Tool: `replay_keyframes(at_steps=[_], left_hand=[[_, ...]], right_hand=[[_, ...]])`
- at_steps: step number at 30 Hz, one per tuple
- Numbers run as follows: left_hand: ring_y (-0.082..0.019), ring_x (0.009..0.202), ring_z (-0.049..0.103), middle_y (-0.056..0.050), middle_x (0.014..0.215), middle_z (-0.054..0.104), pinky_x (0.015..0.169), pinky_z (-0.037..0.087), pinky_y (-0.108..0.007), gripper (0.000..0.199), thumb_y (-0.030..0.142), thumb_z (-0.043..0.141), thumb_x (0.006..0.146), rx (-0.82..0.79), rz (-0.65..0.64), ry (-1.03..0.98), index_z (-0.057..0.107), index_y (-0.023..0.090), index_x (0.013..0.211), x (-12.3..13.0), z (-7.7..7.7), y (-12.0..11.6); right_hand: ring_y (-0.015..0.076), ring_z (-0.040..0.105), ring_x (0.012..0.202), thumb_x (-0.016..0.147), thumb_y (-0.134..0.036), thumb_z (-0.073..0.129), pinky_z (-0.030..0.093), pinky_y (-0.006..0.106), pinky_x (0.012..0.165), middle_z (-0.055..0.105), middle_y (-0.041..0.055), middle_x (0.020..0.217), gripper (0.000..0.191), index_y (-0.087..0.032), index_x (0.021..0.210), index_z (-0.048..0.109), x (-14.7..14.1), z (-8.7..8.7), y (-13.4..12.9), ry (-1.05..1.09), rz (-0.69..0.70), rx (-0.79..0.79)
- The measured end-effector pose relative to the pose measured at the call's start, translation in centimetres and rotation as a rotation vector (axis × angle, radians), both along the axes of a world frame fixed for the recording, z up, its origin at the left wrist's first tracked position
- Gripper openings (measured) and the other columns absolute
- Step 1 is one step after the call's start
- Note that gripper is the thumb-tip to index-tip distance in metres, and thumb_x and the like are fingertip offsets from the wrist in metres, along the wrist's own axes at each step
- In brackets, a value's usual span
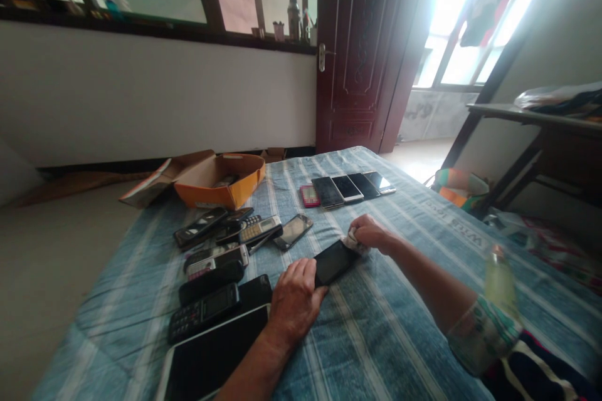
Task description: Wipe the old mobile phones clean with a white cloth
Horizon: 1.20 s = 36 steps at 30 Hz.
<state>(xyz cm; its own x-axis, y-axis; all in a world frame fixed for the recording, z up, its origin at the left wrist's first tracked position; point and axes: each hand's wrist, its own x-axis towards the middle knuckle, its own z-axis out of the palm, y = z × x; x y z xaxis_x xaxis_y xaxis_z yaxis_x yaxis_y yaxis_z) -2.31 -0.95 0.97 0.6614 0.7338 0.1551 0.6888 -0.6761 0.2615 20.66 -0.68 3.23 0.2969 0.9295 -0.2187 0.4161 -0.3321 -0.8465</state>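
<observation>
A dark smartphone [335, 262] lies on the striped blue bedcover with my left hand [297, 296] gripping its near left end, fingers across the top and thumb along the lower edge. At the phone's far right end, my right hand [371, 235] is closed on a crumpled white cloth [350, 239], which touches the phone there. Just beyond, a smartphone with a worn screen [294, 232] rests flat. Several old keypad phones [204, 312] are heaped to the left. Partly behind my left forearm is a white-framed tablet [214, 357].
An open orange box [221, 191] stands at the bed's far left edge. A row of smartphones [347, 188] and a small red item [310, 196] lie farther back. A bottle of pale yellow liquid [500, 279] is by my right sleeve. A shelf [540, 116] stands at right.
</observation>
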Motion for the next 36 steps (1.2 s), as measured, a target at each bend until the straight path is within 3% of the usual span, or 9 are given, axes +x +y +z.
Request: replay_keyframes(at_steps=[7, 12, 20, 25, 29, 36], left_hand=[[-0.029, 0.120, 0.054, -0.014, 0.125, 0.061, 0.103, 0.042, -0.041, 0.043, 0.025, 0.068, 0.080, 0.010, -0.005, -0.004, 0.057, 0.014, 0.120, 0.0, 0.0, 0.1], [-0.029, 0.121, 0.054, -0.014, 0.126, 0.061, 0.103, 0.043, -0.041, 0.044, 0.025, 0.068, 0.080, 0.004, -0.005, -0.008, 0.057, 0.013, 0.121, 0.0, -0.1, 0.2], [-0.029, 0.118, 0.055, -0.012, 0.123, 0.063, 0.101, 0.044, -0.041, 0.042, 0.024, 0.069, 0.077, -0.014, -0.008, -0.044, 0.059, 0.016, 0.117, 0.0, 0.2, 0.2], [-0.029, 0.121, 0.053, -0.015, 0.126, 0.061, 0.103, 0.042, -0.041, 0.046, 0.022, 0.067, 0.079, -0.054, 0.010, -0.051, 0.055, 0.012, 0.122, 0.0, 0.2, 0.1], [-0.029, 0.116, 0.055, -0.012, 0.120, 0.063, 0.097, 0.044, -0.041, 0.041, 0.023, 0.065, 0.078, -0.072, 0.011, -0.074, 0.056, 0.016, 0.118, 0.0, 0.5, -0.1], [-0.028, 0.113, 0.056, -0.011, 0.117, 0.063, 0.096, 0.045, -0.040, 0.049, 0.021, 0.065, 0.075, -0.071, 0.045, -0.133, 0.052, 0.017, 0.122, 0.1, 0.1, 0.0]], right_hand=[[0.0103, 0.052, 0.041, 0.053, -0.008, 0.045, 0.036, 0.018, 0.042, 0.056, -0.0022, 0.044, 0.024, -0.013, 0.062, 0.067, 0.8, -0.4, -1.7, -0.027, 0.044, -0.045], [0.0113, 0.055, 0.048, 0.055, -0.007, 0.048, 0.037, 0.018, 0.044, 0.061, -0.0004, 0.052, 0.027, -0.013, 0.068, 0.070, 1.4, -0.2, -2.1, -0.130, 0.046, 0.004], [0.0175, 0.064, 0.084, 0.064, -0.007, 0.051, 0.044, 0.021, 0.066, 0.072, 0.0036, 0.087, 0.043, -0.018, 0.099, 0.073, 1.3, 0.0, 0.4, -0.432, 0.028, 0.175], [0.0178, 0.065, 0.080, 0.068, -0.009, 0.052, 0.042, 0.021, 0.064, 0.073, 0.0040, 0.080, 0.032, -0.020, 0.085, 0.077, -0.7, 0.2, 2.2, -0.586, 0.221, 0.119], [0.0201, 0.066, 0.078, 0.068, -0.010, 0.056, 0.040, 0.022, 0.061, 0.073, 0.0059, 0.076, 0.027, -0.020, 0.079, 0.077, -2.8, 1.2, 2.7, -0.702, 0.395, 0.074], [0.0236, 0.067, 0.088, 0.072, -0.015, 0.056, 0.043, 0.025, 0.067, 0.074, 0.0086, 0.091, 0.026, -0.021, 0.088, 0.076, -6.5, 2.5, 2.2, -0.835, 0.613, 0.072]])
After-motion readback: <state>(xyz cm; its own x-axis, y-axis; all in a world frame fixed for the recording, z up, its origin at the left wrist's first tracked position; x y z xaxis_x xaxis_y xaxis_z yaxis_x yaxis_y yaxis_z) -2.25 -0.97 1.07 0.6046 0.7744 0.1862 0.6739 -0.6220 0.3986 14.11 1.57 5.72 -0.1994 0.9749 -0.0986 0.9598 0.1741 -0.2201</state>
